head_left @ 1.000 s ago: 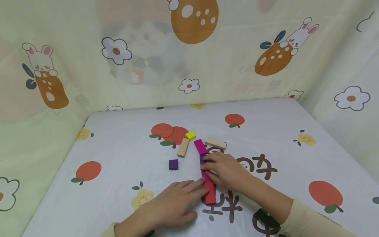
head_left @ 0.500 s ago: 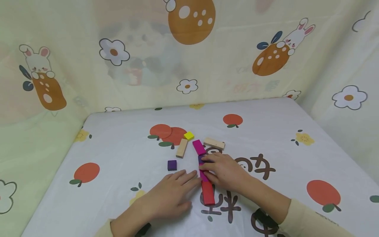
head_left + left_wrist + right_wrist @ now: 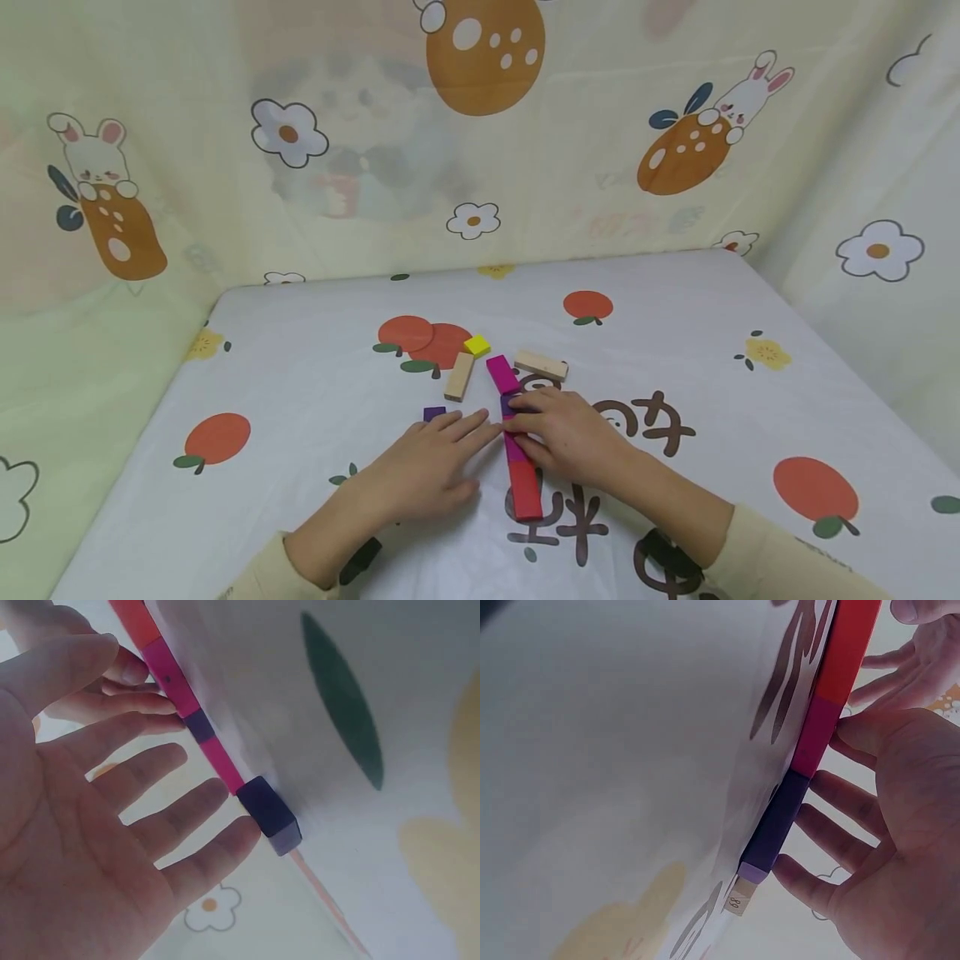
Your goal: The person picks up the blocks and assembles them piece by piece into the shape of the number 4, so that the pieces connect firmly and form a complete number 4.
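Observation:
My right hand (image 3: 573, 433) rests its fingers along the right side of a row of blocks, at the purple block (image 3: 507, 406) and the magenta block (image 3: 815, 739). This row runs from a red block (image 3: 525, 492) at the near end to a second magenta block (image 3: 502, 375) at the far end. Left of it, my left hand (image 3: 423, 467) holds nothing, its fingers spread and straight. Those fingers partly cover a loose purple cube (image 3: 435, 412) in the head view; the left wrist view shows this purple cube (image 3: 268, 810) close by the fingertips.
Behind the hands lie a plain wooden block (image 3: 459, 377), another wooden block (image 3: 541, 364) and a yellow block (image 3: 477, 346). A fruit-printed white cloth (image 3: 300, 358) covers the table. A patterned curtain (image 3: 360, 242) hangs along the back and sides.
My left hand has moved away from the red block, leftward and farther out, and now overlaps the loose purple cube. My right hand stays at the row.

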A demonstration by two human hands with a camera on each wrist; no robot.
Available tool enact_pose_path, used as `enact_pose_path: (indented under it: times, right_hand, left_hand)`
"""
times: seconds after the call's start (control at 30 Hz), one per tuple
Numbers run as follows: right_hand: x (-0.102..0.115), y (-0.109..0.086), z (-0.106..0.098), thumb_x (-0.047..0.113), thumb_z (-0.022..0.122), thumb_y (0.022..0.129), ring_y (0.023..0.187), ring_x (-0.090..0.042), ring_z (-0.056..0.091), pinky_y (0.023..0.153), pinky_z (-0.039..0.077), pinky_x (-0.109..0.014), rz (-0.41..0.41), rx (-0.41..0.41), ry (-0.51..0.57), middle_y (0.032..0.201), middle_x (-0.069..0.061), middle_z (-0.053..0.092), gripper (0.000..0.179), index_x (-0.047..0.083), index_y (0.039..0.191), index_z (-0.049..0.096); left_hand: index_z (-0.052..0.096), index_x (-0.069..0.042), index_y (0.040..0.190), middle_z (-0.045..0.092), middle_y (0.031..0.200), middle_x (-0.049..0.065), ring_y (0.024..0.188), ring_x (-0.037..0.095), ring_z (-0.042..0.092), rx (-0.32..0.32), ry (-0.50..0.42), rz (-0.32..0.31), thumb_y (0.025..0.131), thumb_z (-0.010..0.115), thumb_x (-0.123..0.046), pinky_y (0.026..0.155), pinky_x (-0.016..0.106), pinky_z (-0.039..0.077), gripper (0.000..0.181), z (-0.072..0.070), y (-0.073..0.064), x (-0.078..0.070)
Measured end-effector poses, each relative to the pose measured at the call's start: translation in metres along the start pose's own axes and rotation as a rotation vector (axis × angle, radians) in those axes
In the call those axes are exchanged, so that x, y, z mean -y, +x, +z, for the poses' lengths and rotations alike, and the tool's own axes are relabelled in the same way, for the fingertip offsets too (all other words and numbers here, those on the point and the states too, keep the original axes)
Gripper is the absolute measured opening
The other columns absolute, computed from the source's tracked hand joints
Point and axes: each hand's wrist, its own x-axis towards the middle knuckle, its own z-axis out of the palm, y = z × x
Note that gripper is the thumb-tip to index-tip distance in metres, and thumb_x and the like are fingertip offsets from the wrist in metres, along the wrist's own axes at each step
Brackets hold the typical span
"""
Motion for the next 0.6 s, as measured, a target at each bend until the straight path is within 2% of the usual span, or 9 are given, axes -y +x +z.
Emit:
enact_pose_path:
  times: [0.13,0.4,0.6]
  right_hand:
    - [0.0,0.0,0.0,0.027,0.076,0.093,0.128,-0.029,0.061,0.104,0.053,-0.054,-0.011,-0.012,-0.002,0.135,-0.006,0.068,0.031,0.022,0.124,0.077]
    - [-0.001,-0.001,0.001,0.027,0.076,0.094,0.127,-0.03,0.062,0.103,0.054,-0.053,-0.038,-0.034,-0.003,0.134,-0.007,0.068,0.03,0.021,0.123,0.078]
    - [-0.001,-0.002,0.001,0.027,0.076,0.093,0.128,-0.029,0.062,0.103,0.054,-0.053,-0.032,-0.038,0.0,0.134,-0.007,0.068,0.03,0.021,0.123,0.078]
  left_hand:
    - [0.039,-0.028,0.16,0.04,0.166,0.001,0.15,0.03,0.042,-0.022,0.011,0.004,0.096,0.069,-0.036,0.112,0.06,0.046,0.071,-0.001,0.001,0.001]
    - [0.045,-0.02,0.157,0.042,0.165,0.005,0.151,0.034,0.039,-0.128,0.013,0.019,0.097,0.067,-0.034,0.116,0.058,0.041,0.066,-0.002,0.01,0.011]
    - [0.045,-0.019,0.158,0.042,0.164,0.006,0.151,0.035,0.039,-0.152,-0.009,0.027,0.098,0.067,-0.036,0.116,0.059,0.041,0.066,-0.002,0.015,0.017]
